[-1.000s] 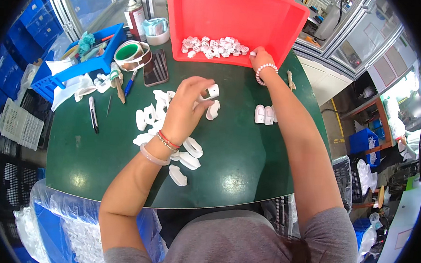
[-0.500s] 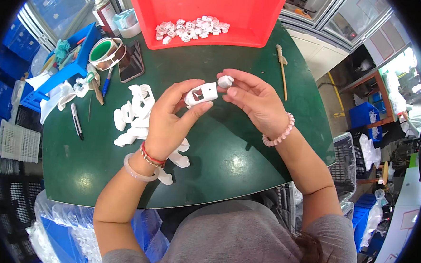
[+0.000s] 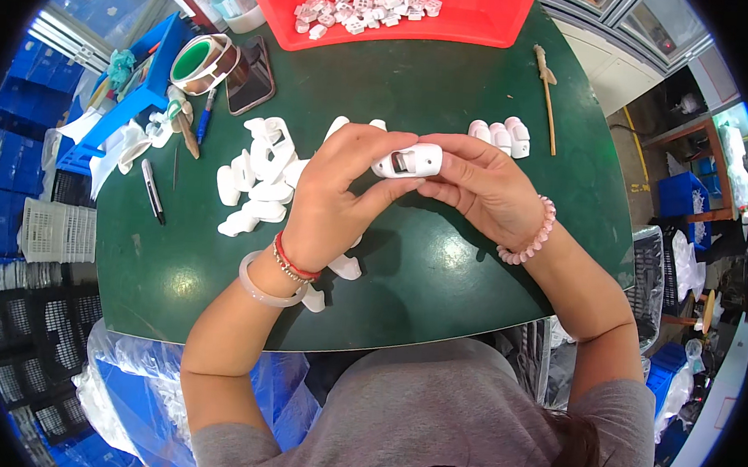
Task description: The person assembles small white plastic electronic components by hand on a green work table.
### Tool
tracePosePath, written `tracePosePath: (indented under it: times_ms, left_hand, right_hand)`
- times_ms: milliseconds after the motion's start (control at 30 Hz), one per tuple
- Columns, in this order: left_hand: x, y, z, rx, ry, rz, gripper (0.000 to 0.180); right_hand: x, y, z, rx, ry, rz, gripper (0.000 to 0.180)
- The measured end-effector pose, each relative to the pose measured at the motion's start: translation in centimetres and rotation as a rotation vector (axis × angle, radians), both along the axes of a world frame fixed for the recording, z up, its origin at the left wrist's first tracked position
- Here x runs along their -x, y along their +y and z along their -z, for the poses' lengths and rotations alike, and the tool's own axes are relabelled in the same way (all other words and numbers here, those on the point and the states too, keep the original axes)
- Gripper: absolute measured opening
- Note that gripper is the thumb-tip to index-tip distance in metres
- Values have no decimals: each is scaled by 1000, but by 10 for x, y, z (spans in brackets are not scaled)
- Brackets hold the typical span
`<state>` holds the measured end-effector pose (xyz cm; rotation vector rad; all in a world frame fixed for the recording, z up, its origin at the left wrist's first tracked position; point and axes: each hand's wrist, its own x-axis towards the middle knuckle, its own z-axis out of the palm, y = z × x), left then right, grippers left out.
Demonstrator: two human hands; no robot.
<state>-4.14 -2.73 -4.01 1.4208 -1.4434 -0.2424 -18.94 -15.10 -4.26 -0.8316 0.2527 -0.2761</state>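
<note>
Green table (image 3: 439, 279), left hand (image 3: 333, 202) and right hand (image 3: 486, 184) raised together, fingers pinching one white plastic housing (image 3: 407, 161)

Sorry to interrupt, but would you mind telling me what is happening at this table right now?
A person seated at a green table holds one small white plastic housing between both hands, the left hand and the right hand, raised just above the tabletop. A loose pile of similar white pieces lies to the left, three more stand to the right, and a red bin at the far edge holds small white parts.
</note>
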Motion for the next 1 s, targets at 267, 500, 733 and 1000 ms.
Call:
tracePosePath:
  times_ms: [267,500,733,1000]
  left_hand:
    - [-2,0,1,-20,-64,-1,37]
    - [-4,0,1,-64,20,-8,35]
    - [-6,2,3,-244,628,138,31]
    - [-11,3,3,-346,937,240,35]
  right_hand:
    - [1,-1,4,35,44,-13,20]
    - [-1,9,4,72,44,110,22]
    - [0,5,6,117,35,152,20]
    - [-1,5,6,120,29,120,25]
